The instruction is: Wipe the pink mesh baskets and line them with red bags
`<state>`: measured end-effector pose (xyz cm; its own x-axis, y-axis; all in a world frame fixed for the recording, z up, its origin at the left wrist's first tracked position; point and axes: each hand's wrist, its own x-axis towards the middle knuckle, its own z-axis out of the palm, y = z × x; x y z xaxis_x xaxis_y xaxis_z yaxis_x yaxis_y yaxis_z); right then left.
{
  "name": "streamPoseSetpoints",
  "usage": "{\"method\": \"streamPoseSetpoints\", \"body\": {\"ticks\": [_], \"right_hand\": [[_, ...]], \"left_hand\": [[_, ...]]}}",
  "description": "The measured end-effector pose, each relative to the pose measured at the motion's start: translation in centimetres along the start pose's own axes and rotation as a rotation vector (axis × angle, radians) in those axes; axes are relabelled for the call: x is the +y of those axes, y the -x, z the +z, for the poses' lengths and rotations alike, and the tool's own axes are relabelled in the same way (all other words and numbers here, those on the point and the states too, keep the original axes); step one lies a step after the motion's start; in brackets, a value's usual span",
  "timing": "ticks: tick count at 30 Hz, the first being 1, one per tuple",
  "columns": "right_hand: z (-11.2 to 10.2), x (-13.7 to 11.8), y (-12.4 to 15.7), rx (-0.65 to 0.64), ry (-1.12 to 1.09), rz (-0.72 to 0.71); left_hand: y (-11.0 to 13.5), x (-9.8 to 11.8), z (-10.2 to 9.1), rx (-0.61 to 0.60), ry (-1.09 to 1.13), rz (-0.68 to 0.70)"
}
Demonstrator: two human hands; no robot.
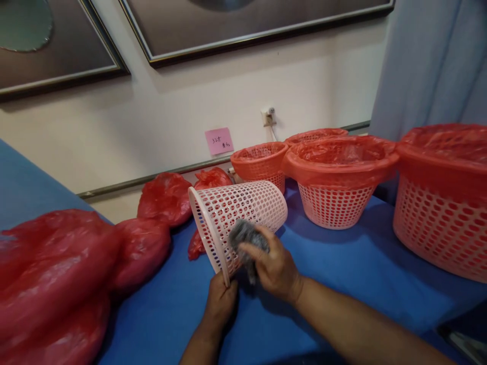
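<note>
The pink mesh basket lay on its side on the blue table, wall up. Left hand closed on its rim, steadying it; right hand clutched a grey cloth against the wall.

Red plastic bags at left; bag-lined baskets at right; pink note on wall

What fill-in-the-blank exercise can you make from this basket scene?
The left hand holds the rim of the unlined basket, which lies on its ____.
The right hand presses a ____ cloth against that basket.
The upright baskets are lined with ____ plastic bags.
Missing words: side; grey; red.
</note>
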<state>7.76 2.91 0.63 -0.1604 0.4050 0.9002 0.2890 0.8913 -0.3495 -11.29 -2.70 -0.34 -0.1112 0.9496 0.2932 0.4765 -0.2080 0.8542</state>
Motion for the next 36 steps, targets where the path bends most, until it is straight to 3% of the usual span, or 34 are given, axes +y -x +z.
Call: {"method": "streamPoseSetpoints", "body": {"ticks": [5, 8, 10, 15, 17, 18, 20, 25, 27, 29, 32, 36], "right_hand": [[-1.2, 6.8, -1.0, 0.200, 0.053, 0.577], [-1.5, 8.1, -1.2, 0.225, 0.027, 0.685], [-1.5, 6.8, -0.9, 0.162, 0.001, 0.569], [-1.3, 0.6, 0.1, -0.120, -0.150, -0.090], [-1.1, -0.6, 0.4, -0.159, -0.191, -0.194], [-1.0, -0.7, 0.4, -0.152, -0.190, -0.177], [-0.9, 0.5, 0.2, -0.086, -0.145, -0.019], [-1.2, 7.0, -0.9, 0.228, -0.058, 0.635], [-1.5, 8.3, -1.2, 0.296, -0.095, 0.748], [-1.7, 7.8, -1.1, 0.279, -0.107, 0.667], [-1.9, 4.8, -0.6, 0.113, -0.101, 0.334], [-1.5, 1.6, 0.1, -0.094, -0.162, 0.032]], "left_hand": [[-0.5, 1.2, -0.2, -0.032, -0.084, 0.035], [-0.6, 1.2, -0.3, -0.057, -0.122, 0.031], [-0.6, 1.1, -0.4, -0.057, -0.131, 0.037], [-0.2, 1.4, -0.4, -0.081, -0.070, 0.023], [-0.2, 1.6, -0.4, -0.111, -0.035, 0.007], [-0.2, 1.6, -0.4, -0.116, -0.034, 0.015], [-0.3, 1.4, -0.5, -0.101, -0.072, 0.058], [-0.5, 0.1, -0.7, -0.083, -0.160, 0.040], [-0.4, -0.4, -0.7, -0.091, -0.186, 0.004], [-0.4, -0.6, -0.7, -0.074, -0.218, -0.021], [-0.4, -0.1, -0.5, -0.062, -0.214, -0.025], [-0.8, 2.5, -0.6, -0.099, -0.061, -0.027]]}}
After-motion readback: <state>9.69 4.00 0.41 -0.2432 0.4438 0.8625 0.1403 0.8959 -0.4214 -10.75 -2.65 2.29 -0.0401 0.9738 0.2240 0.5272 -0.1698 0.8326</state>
